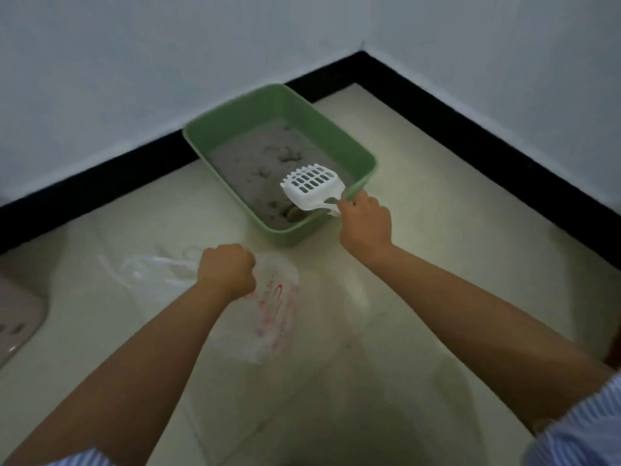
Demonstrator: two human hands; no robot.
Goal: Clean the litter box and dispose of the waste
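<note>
The right hand is gripping the white scoop over the green litter box. The left hand is clutching the plastic bag above the floor.

The pale cream, glossy tiled floor is carrying a green rectangular plastic litter box, which is sitting near the corner, close to the black skirting band. A beige, rounded-cornered object, cut off at the left edge, is also lying on the floor, well apart from the box.
</note>
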